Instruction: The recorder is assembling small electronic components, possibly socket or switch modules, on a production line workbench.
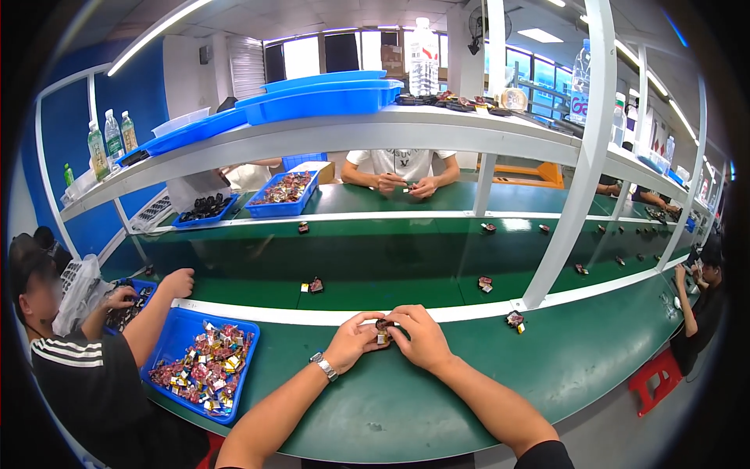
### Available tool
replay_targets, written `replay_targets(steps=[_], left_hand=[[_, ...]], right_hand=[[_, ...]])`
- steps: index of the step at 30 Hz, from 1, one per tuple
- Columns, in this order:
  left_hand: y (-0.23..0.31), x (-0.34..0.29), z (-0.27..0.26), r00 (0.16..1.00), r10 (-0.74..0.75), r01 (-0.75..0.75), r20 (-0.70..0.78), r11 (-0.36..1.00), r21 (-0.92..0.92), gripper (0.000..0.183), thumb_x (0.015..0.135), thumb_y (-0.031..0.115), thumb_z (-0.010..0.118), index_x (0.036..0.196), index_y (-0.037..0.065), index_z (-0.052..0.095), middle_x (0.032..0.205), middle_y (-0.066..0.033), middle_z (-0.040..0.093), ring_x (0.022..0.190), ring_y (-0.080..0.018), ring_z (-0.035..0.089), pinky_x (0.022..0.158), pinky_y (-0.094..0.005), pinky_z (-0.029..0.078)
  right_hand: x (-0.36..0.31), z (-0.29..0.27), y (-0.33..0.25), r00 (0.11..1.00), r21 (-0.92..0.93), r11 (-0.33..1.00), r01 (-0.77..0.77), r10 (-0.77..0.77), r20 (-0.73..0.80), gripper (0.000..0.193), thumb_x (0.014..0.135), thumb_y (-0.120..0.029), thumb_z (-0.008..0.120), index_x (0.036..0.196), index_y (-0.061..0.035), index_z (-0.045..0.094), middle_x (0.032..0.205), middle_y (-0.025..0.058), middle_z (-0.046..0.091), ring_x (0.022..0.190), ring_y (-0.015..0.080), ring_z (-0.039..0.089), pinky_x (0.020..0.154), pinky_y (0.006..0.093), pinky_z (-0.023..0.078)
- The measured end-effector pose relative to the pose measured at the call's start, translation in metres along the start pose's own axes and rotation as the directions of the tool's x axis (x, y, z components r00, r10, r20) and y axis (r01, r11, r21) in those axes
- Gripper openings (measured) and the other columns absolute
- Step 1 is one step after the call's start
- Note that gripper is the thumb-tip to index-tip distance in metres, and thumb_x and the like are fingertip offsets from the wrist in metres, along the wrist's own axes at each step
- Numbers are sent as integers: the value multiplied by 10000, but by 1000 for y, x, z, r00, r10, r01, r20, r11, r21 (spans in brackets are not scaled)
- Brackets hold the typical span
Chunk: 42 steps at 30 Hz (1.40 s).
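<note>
In front of me, near the inner edge of the green worktop [328, 406], both my hands meet over one small dark part with a white and gold piece [382, 338]. My left hand [350, 344], a watch at its wrist, pinches the part from the left. From the right, the fingers of my right hand [420, 336] close on its upper end and partly cover it. Left of my forearm stands a blue bin [251, 336] heaped with small red, white and gold parts [205, 363]. A similar small assembly [515, 320] lies to the right of my hands.
Beyond a white rail [281, 315], a green conveyor belt [391, 273] carries scattered small assemblies [485, 284]. A white post [574, 164] and overhead shelf [344, 133] frame it. A co-worker [86, 367] reaches over at left; another [402, 168] sits opposite. A red stool [655, 381] stands right.
</note>
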<state>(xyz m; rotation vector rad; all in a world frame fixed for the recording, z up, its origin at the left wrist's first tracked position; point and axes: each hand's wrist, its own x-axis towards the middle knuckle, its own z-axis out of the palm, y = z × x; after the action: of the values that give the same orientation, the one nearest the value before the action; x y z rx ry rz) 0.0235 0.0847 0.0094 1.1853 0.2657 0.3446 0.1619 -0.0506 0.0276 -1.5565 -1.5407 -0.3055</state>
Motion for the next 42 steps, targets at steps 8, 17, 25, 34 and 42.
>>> replay_targets(steps=[8,17,25,34,42], left_hand=[[-4,1,-1,1000,-8,8,2,1000,16,294,1001,33,474,1293,58,504,1168,-100,643,1076,-180,641,970,-337,540],[0,-1,2,997,25,-26,74,999,19,380,948,-41,499,1315,56,479,1233,-97,600,1099,-174,622,960,-331,539],[-6,1,-3,996,30,-36,82,997,67,363,961,-23,513,1314,48,473,1246,-104,591,1111,-168,609,962,-337,538],[-4,0,-5,988,54,-66,142,994,83,334,982,19,516,1311,67,482,1244,-90,601,1112,-153,607,944,-319,538],[-6,-1,-2,996,48,-55,80,995,82,294,994,43,519,1285,74,504,1207,-75,623,1079,-139,618,902,-306,552]], right_hand=[[-1,-3,8,992,30,999,43,-46,118,193,785,-68,728,971,-94,685,1120,70,597,1045,272,581,829,365,526],[-2,-1,12,984,93,994,-66,50,169,96,830,-110,704,920,-80,707,1221,99,592,1170,298,528,963,393,469],[-1,-2,10,974,126,984,-127,99,204,100,833,-138,702,897,-63,711,1232,96,596,1187,296,522,1000,392,444],[-3,-3,15,945,211,957,-201,133,298,113,863,-159,686,922,-68,714,1265,90,585,1244,297,481,1064,404,392],[-2,-5,13,953,264,942,-207,133,271,101,851,-150,699,918,-79,723,1245,86,603,1214,289,516,1032,407,416]])
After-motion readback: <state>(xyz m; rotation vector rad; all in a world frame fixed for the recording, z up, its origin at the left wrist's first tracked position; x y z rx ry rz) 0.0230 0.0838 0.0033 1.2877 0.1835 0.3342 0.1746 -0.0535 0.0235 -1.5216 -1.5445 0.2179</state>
